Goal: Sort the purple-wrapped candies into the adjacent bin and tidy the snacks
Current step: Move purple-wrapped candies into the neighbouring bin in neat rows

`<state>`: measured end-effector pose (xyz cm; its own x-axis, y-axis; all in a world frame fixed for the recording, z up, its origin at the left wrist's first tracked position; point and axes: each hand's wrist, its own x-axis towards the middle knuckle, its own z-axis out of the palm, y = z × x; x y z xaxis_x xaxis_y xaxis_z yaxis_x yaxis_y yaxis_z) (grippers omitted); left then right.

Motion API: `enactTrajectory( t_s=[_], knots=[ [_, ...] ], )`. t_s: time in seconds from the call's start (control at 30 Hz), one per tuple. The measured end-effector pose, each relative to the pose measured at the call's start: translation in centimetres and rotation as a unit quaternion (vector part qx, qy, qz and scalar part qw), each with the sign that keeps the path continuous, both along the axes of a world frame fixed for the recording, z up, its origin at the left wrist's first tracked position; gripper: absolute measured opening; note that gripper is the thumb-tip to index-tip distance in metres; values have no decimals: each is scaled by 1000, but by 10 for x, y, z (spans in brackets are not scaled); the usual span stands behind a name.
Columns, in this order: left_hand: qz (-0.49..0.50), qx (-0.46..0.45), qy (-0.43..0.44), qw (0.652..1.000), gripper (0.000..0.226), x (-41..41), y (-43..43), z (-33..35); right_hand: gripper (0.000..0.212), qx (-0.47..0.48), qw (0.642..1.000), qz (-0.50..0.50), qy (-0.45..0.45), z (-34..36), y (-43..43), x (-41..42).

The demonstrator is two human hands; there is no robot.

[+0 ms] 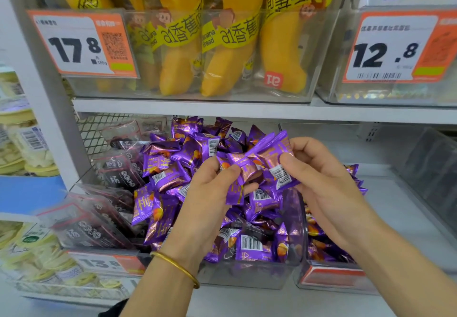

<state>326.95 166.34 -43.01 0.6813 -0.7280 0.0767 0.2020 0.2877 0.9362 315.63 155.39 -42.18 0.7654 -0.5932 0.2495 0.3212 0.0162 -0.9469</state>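
One bunch of purple foil-wrapped candies (262,162), count unclear, pinched by left hand (210,193) and right hand (319,176) close together, above one heaped clear plastic bin (247,274), second clear bin (329,278) beneath right wrist.

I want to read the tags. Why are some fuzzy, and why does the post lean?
Head view: the wide-angle lens makes the left post lean; the 17.8 tag is sharp, the 13.8 tag low down is blurred; foil on the purple candies glints under even light.
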Motion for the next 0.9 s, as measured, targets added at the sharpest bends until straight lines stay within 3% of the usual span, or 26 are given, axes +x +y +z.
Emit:
enactTrajectory(
  t_s=[0.2,0.27,0.37,0.47,0.53,0.67,0.73,0.83,0.9],
  knots=[
    [-15,-20,16,1000,17,1,3,2,41,18,998,43,-35,5,-1,-3],
    [-22,-15,30,999,17,1,3,2,34,-76,996,-14,-36,6,1,-4],
    [-32,-8,82,996,26,2,2,1,23,-261,963,-66,-30,7,9,-5],
    [-79,-16,156,985,57,5,2,4,19,-463,886,-18,14,2,13,-5],
    [-111,-3,174,978,62,9,6,6,18,-504,862,34,31,-3,13,-7],
    [-106,34,141,984,65,14,10,3,19,-477,871,95,64,-2,12,-11],
    [-77,24,130,988,66,14,8,0,19,-418,900,104,67,0,12,-13],
    [-43,-8,129,991,36,12,5,0,16,-250,964,91,15,6,12,-13],
    [-37,-21,136,990,15,10,4,0,23,-131,989,71,-12,9,8,-12]
  ],
)
